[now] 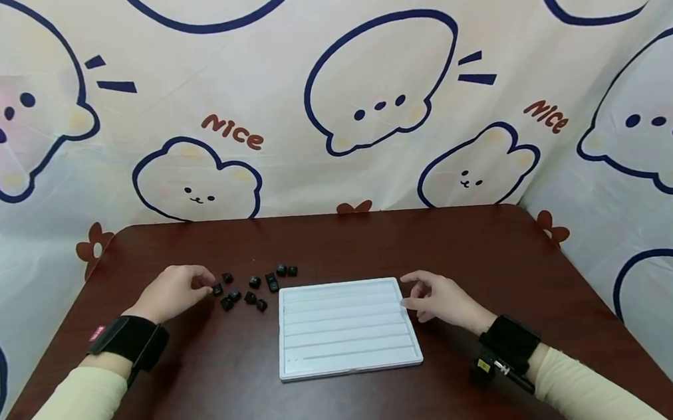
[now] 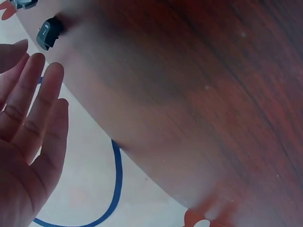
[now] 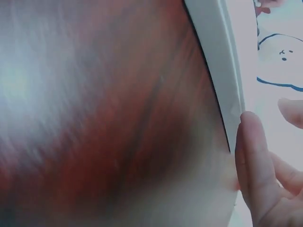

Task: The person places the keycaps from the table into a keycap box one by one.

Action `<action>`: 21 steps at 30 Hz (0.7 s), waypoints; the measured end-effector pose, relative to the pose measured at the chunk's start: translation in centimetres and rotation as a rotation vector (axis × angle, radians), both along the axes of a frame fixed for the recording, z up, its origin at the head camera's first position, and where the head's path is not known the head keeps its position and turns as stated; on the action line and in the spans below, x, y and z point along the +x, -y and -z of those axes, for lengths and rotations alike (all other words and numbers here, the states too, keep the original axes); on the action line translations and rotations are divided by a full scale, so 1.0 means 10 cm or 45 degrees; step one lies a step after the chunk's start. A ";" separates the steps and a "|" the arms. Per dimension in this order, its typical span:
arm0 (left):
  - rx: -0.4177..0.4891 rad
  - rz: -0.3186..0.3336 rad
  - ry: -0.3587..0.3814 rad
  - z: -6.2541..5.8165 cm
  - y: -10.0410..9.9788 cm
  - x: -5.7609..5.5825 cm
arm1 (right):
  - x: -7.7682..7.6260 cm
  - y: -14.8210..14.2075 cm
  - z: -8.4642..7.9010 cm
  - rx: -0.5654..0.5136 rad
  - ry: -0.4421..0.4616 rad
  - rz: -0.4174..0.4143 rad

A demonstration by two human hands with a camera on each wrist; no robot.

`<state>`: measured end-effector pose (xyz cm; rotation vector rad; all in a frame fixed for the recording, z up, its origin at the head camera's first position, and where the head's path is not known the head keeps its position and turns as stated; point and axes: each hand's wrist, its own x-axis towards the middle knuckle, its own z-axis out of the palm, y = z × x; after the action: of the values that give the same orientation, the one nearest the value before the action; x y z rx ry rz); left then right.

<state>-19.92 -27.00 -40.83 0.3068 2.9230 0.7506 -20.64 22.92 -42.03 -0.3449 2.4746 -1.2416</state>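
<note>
Several small black keycaps (image 1: 255, 282) lie scattered on the table, one of them longer than the others. My left hand (image 1: 175, 292) is at the left end of this group, its fingertips beside the nearest keycap (image 1: 217, 290). The left wrist view shows its fingers extended, with a black keycap (image 2: 49, 33) apart from them. Right of the keycaps lies a flat white tray (image 1: 346, 322) with ridged rows and no keycaps on it. My right hand (image 1: 440, 301) is at the tray's right edge; in the right wrist view a fingertip (image 3: 252, 122) touches the tray's side (image 3: 215, 52).
The dark brown wooden table (image 1: 233, 406) has rounded far corners. A pale printed curtain (image 1: 278, 95) hangs behind it and along both sides. Dark straps (image 1: 134, 341) with wrist cameras are on both forearms.
</note>
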 end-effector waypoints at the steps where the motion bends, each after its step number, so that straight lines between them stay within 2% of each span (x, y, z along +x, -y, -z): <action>1: -0.003 -0.006 0.014 0.01 0.00 0.00 | 0.02 0.01 0.01 -0.014 0.022 0.006; 6: -0.010 -0.029 0.026 0.07 -0.04 -0.01 | 0.11 0.04 0.05 -0.016 0.055 0.033; 10: -0.033 -0.033 0.027 0.07 -0.06 -0.04 | 0.11 0.07 0.07 -0.005 0.083 0.058; 16: -0.126 -0.010 0.030 0.12 -0.09 -0.03 | 0.13 0.07 0.14 -0.049 0.146 0.021; 21: -0.124 -0.008 0.002 0.14 -0.10 -0.04 | 0.14 0.06 0.15 -0.070 0.154 0.029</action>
<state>-20.28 -25.95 -42.20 0.2880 2.9482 0.6062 -19.19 22.37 -43.54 -0.2485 2.3523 -1.3019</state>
